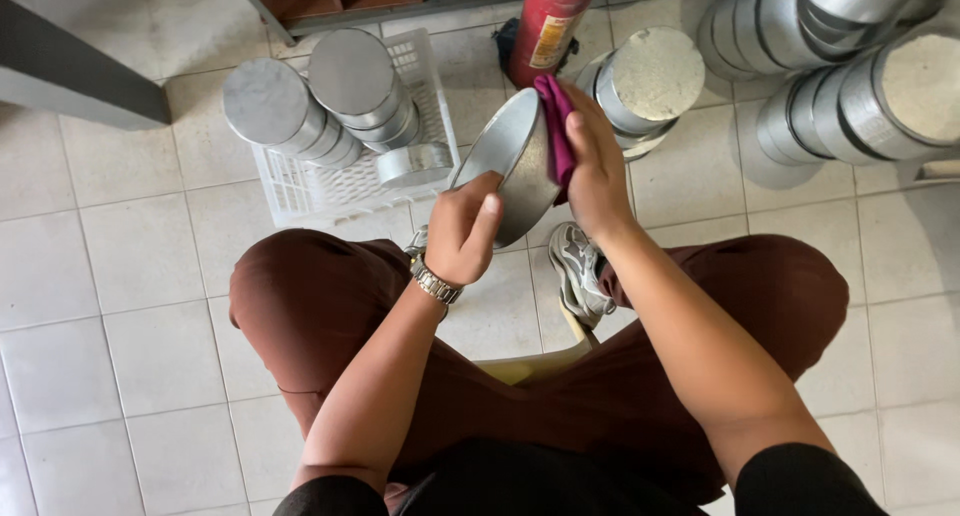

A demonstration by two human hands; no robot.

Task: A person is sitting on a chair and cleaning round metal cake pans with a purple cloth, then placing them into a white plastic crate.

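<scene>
One round metal tin (515,171) is in hand just to the right of the white crate (300,191), tilted on its side: the left hand (462,228) has its fingers curled around the near rim, and the right hand (595,166) presses a magenta cloth (556,126) against the tin's far side. Wiping looks midway. Inside the crate stand two stacks of tins (320,101) plus a single one; more stacks (830,66) lie well right of it.

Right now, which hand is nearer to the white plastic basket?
Left. The left hand grips the round metal tin just beside the white plastic basket; the right hand is beyond the tin.
</scene>
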